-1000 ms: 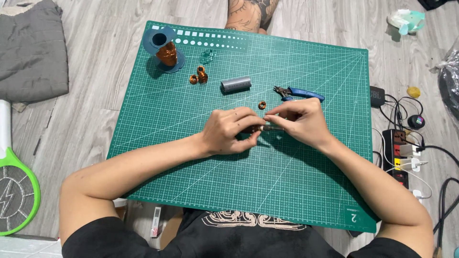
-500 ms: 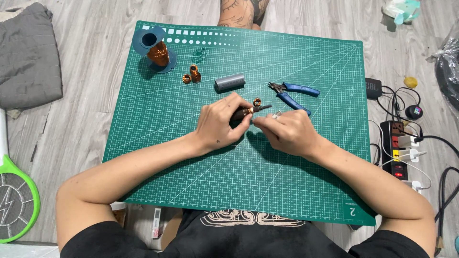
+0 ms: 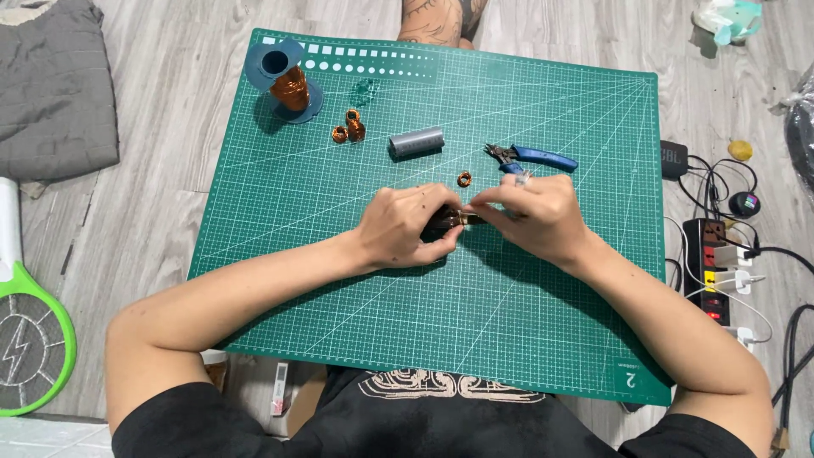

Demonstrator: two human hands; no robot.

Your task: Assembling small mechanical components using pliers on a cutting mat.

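While both hands meet over the green cutting mat (image 3: 280, 254), the left hand (image 3: 407, 227) wraps closed around a small dark cylinder (image 3: 443, 222), and the right hand (image 3: 534, 216) pinches its brass tip, blue cutters (image 3: 543, 158) just beyond.

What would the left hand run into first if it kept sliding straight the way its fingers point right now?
The left hand, wrapped around a small dark cylindrical piece, points toward the right hand. It would most likely meet those fingers almost at once, since they already pinch the piece's end; exact depth is unclear.
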